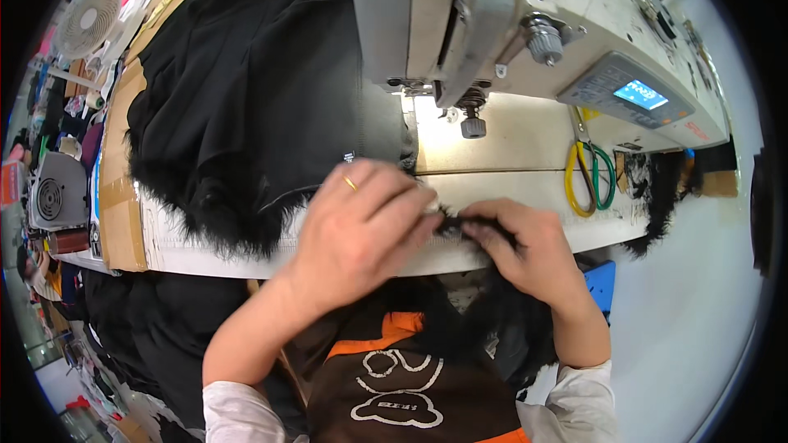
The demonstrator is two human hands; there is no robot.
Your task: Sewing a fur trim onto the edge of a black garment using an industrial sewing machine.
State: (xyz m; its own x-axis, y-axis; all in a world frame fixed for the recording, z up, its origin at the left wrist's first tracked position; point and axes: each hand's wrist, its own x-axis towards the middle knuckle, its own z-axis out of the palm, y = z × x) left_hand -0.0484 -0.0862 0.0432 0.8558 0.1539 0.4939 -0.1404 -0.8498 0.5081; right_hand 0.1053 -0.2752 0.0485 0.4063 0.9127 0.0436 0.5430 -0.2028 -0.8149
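My right hand (525,248) pinches a strip of black fur trim (450,226) at the table's front edge, and more of the fur hangs below it over my lap. From the left, my left hand (361,226), with a gold ring, has its fingers closed at the other end of the same piece; they are slightly blurred. Something small and pale shows at those fingertips, too unclear to name. A black garment (263,90) with a furry hem lies to the left, partly under the sewing machine (402,16). My left hand covers its near right corner.
Scissors (593,176) with yellow and green handles lie on the sewing table (525,184), right of the needle area. Black fur scraps (657,205) hang at the right end. The machine's lit panel (640,94) is above. A white fan (89,18) stands far left.
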